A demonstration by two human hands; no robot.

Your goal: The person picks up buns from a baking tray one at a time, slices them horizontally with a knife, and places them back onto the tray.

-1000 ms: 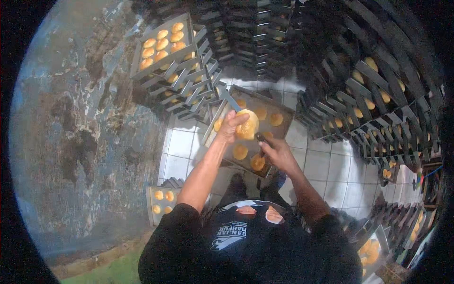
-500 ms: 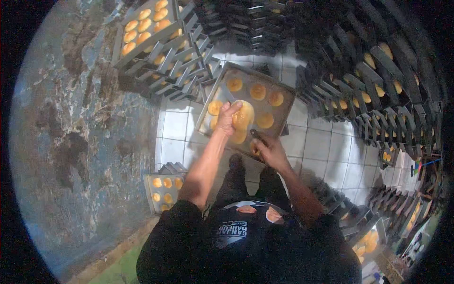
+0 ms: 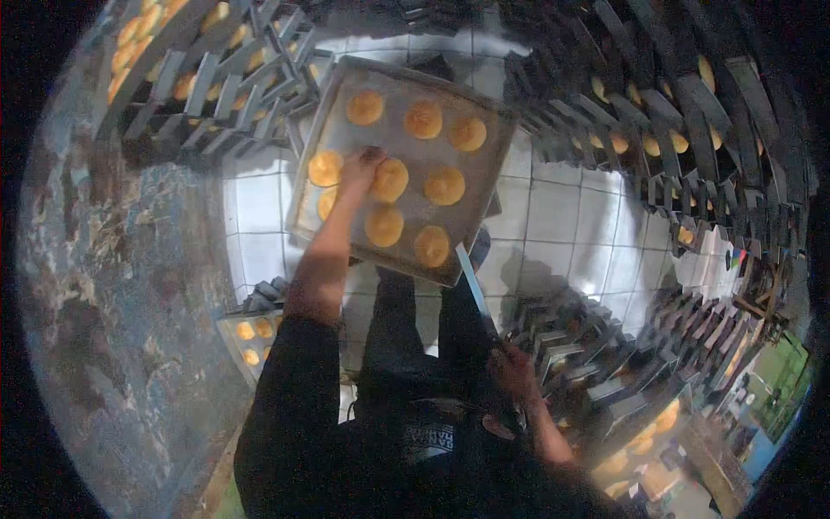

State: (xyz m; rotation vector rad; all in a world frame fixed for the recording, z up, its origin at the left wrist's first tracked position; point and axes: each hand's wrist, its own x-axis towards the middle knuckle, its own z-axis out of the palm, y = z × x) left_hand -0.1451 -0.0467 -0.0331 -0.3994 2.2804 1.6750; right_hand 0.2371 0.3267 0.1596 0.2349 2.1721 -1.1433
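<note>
My left hand reaches over a metal baking tray. Its fingers are curled against the left edge of a round golden bun in the middle of the tray; part of the grip is hidden. Around it several more buns lie spaced in rows. Low on the right, close to my body, my right hand is closed around the handle of a long knife. The blade points up and away, its tip beside the tray's near right corner.
Racks of stacked trays with buns stand at the upper left and along the right. A smaller tray of buns sits low at the left, near the peeling wall. White floor tiles show between the racks.
The bun that my left hand held up is now down at tray level. My right hand has drawn back from the tray toward my body with the knife. The view has shifted.
</note>
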